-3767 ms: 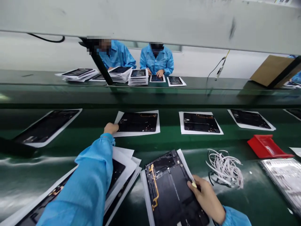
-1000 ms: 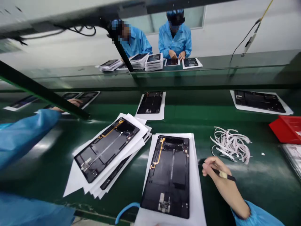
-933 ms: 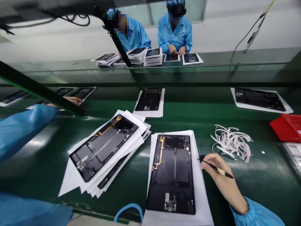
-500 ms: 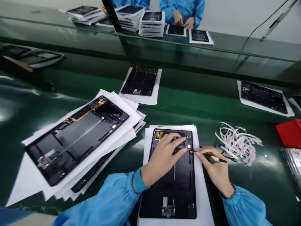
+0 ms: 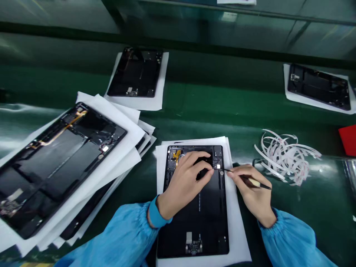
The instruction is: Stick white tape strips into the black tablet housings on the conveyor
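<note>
An opened tablet shell [image 5: 194, 222], dark with its circuit parts exposed, lies upright in front of me on white sheets [image 5: 239, 237]. My left hand [image 5: 189, 176] rests over its upper part, thumb and index fingertips pinched together beside a small white square component [image 5: 218, 166]. Whatever is between those fingertips is hidden or too small to make out. From the right, my right hand [image 5: 253, 193] grips dark tweezers [image 5: 255, 182] with a pale section. Their thin tip points at the shell's upper right edge, close to the left fingertips.
To the left is a stack of white sheets [image 5: 130, 129] with another opened shell [image 5: 63, 155] on top. Farther back lie two more shells, one mid-left [image 5: 139, 74] and one right [image 5: 318, 87]. White strips [image 5: 289, 155] are heaped right, near a red object [image 5: 349, 139].
The view has tilted down, so the co-workers behind the glass are out of sight. My left thumb and index finger have closed together; the tweezers stay at the shell's upper right edge.
</note>
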`<state>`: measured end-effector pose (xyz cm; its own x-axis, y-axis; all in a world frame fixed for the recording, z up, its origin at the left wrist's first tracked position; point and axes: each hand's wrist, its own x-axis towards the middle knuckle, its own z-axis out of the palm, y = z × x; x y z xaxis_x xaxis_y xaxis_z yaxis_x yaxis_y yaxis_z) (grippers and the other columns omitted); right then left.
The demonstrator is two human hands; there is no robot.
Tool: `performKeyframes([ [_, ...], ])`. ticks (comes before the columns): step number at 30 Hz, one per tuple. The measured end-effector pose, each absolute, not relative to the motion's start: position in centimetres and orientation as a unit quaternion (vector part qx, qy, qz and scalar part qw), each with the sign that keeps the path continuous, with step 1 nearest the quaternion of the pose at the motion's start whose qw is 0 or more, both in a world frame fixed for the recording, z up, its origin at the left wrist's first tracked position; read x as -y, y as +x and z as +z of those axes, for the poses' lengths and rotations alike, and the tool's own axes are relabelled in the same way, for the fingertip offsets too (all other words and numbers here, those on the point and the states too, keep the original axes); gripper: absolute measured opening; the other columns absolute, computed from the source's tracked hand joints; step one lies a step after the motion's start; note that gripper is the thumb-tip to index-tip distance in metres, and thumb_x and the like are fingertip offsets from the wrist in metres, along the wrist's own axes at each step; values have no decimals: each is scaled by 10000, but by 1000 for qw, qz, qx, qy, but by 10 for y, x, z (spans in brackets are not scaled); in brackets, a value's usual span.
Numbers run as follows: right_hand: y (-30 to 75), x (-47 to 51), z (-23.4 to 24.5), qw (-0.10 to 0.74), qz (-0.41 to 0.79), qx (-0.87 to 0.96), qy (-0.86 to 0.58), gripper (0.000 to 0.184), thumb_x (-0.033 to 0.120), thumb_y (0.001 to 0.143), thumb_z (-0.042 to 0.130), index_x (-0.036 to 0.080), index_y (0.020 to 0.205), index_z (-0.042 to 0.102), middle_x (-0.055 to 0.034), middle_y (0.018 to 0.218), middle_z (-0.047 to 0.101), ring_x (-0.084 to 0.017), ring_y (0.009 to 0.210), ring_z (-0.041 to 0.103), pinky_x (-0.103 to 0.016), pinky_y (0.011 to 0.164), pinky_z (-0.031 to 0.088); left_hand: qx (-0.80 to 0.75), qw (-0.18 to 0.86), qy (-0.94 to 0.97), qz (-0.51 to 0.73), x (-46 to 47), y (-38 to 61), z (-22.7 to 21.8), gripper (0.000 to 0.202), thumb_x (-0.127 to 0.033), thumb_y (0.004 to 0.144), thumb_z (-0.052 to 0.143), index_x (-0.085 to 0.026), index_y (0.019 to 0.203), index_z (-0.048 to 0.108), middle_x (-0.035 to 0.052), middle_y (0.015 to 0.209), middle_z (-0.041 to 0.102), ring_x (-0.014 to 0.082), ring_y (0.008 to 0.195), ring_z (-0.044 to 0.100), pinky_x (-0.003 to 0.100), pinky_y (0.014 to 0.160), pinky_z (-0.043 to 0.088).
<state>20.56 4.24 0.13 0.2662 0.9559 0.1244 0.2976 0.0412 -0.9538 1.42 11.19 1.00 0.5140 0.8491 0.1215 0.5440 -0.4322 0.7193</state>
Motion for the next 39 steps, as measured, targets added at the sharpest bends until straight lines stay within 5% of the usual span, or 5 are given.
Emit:
performKeyframes([
  [39,214,-46,1,498,348,492,-623,105,144,785,769,240,762,732,13,811,766,-160,785,728,-261,740,581,-467,331,798,188,-115,23,17,96,-125,831,661,-212,815,624,31,1144,631,256,1057,555,427,888,407],
])
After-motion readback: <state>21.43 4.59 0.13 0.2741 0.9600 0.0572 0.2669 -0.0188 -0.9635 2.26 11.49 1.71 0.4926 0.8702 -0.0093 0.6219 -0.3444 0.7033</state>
